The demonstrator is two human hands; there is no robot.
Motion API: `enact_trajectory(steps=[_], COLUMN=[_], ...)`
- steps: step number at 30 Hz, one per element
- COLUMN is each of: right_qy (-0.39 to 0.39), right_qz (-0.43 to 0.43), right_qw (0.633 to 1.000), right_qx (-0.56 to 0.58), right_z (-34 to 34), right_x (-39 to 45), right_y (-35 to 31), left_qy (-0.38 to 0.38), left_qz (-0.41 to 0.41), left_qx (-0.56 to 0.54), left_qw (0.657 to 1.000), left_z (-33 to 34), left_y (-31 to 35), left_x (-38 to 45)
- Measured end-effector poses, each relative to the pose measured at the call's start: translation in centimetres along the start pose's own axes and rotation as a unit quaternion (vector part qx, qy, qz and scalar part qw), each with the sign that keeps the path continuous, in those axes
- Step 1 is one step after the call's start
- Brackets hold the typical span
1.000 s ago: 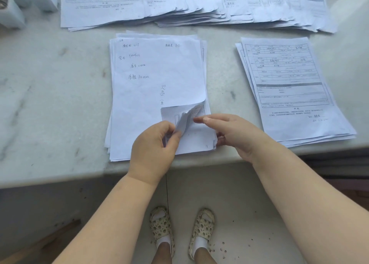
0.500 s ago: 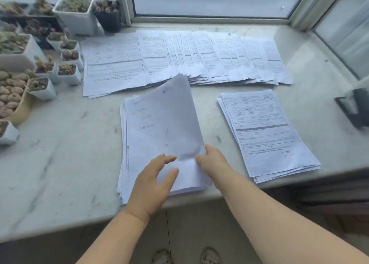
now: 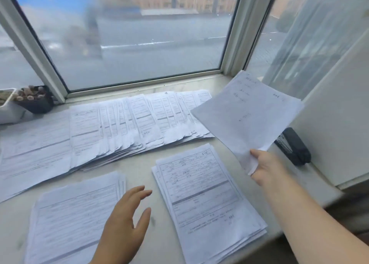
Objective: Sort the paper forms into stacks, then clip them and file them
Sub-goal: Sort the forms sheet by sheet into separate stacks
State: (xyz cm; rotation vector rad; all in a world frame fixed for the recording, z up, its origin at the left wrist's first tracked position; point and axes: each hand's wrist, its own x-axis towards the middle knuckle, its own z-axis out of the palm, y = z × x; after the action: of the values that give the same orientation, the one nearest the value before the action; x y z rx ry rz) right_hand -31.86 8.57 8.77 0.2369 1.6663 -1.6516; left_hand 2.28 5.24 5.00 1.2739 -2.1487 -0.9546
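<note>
My right hand pinches the near corner of a handwritten sheet and holds it in the air at the right, over the sill's far right end. My left hand hovers open, fingers spread, above the near edge of the left stack of printed forms. A second stack of printed forms lies to the right of it, between my two hands. A long fanned row of forms is spread along the back of the marble sill.
A black stapler lies at the right, partly behind the held sheet, against a white panel. Small plant pots stand at the back left. The window frame runs behind the fanned forms.
My right hand has lifted the handwritten sheet off the left stack and carried it up to the right. My left hand let go and opened. The view has tilted up.
</note>
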Motion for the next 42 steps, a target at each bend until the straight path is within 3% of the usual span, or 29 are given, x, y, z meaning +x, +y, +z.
enact_trajectory(steps=[7, 11, 17, 22, 27, 32, 36, 42], right_qy=[-0.044, -0.101, -0.162, -0.244, -0.298, -0.298, -0.305, -0.279], right_qz=[0.035, 0.076, 0.093, 0.087, 0.119, 0.145, 0.136, 0.122], right_qw=[0.997, 0.991, 0.982, 0.965, 0.946, 0.943, 0.942, 0.952], right_qx=[0.055, 0.053, 0.017, 0.037, 0.047, 0.044, 0.031, 0.027], right_z=[-0.1, 2.4, 6.5, 7.7, 10.2, 11.9, 12.1, 11.9], right_x=[15.3, 23.3, 28.4, 29.2, 28.5, 28.0, 28.0, 27.6], right_y=[-10.9, -11.4, -9.7, -8.8, -6.9, -5.6, -5.6, -5.0], left_qy=[-0.025, -0.031, -0.086, -0.078, -0.08, -0.04, 0.0, 0.094], left_qz=[0.007, 0.029, -0.004, -0.035, -0.013, -0.021, 0.044, -0.05], left_qx=[0.032, 0.087, 0.21, 0.177, 0.165, 0.174, 0.259, 0.258], left_qw=[0.999, 0.995, 0.974, 0.981, 0.983, 0.984, 0.965, 0.96], left_z=[12.5, 19.1, 25.3, 26.2, 25.5, 25.8, 26.3, 24.1], left_y=[7.1, 9.8, 9.9, 9.2, 8.0, 8.0, 8.3, 6.1], left_x=[12.7, 21.4, 30.7, 31.9, 31.7, 31.7, 31.4, 28.7])
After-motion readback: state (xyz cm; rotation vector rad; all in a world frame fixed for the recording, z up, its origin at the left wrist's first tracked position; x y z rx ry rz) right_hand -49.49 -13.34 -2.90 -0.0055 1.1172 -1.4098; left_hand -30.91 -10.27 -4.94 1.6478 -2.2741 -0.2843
